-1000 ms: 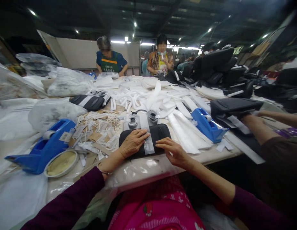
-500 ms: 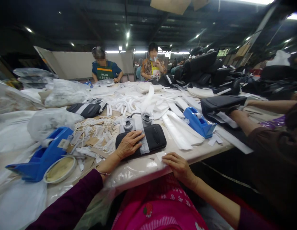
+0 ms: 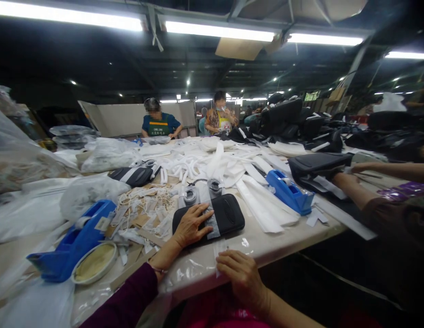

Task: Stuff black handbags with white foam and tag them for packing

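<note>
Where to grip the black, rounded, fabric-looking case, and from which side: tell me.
Probably grip the black, rounded, fabric-looking case by its right end, from the right: it lies flat, that end uncovered, while the left hand rests on its left half and pale, flat band.

We rest our left hand [image 3: 194, 224] on a banded black case [image 3: 231, 215]; our right hand [image 3: 242, 274] is at the surface's [image 3: 186, 269] near edge, between two blue tape dispensers [image 3: 294, 198].

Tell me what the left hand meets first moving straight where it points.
Past the translucent strip, the left hand would likely slide over the right half of the black case; depth is unclear.
</note>
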The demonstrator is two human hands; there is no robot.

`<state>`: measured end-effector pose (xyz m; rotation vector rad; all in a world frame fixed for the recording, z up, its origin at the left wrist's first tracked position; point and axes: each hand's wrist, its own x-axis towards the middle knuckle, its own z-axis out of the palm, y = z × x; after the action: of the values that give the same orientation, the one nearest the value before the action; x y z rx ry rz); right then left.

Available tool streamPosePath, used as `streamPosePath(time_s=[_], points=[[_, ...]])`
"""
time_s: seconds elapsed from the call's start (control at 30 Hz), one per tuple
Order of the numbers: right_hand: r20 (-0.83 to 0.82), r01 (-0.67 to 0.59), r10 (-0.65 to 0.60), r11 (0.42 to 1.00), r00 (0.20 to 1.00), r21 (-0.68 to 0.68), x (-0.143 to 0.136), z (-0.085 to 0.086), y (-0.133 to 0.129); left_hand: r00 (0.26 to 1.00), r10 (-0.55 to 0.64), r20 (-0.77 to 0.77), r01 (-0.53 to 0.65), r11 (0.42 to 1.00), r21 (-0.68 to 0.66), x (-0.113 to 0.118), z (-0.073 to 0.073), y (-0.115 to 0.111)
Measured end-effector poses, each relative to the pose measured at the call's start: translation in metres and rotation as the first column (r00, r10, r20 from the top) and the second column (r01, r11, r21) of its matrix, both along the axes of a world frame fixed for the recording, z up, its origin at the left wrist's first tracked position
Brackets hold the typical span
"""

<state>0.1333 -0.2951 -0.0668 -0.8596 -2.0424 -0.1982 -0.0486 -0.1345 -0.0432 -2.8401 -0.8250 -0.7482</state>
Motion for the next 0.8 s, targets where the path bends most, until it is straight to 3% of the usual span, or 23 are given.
streamPosePath(time_s=[0.27, 0.43, 0.8], points=[[0.021, -0.054, 0.056, 0.997, 0.998, -0.06, -0.018, 0.014, -0.01, 1.0, 0.0, 0.028, 0.0, 1.0, -0.018, 0.002, -0.001, 0.001], [0.05, -0.056, 0.057, 0.998, 0.997, -0.025, -0.015, 0.012, -0.012, 1.0, -0.014, 0.007, 0.014, 1.0, -0.011, 0.002, -0.001, 0.0], [0.059, -0.064, 0.069, 0.994, 0.996, -0.087, -0.016, 0.005, -0.018, 0.994, -0.089, 0.062, 0.09, 0.996, -0.01, -0.001, -0.008, 0.005]])
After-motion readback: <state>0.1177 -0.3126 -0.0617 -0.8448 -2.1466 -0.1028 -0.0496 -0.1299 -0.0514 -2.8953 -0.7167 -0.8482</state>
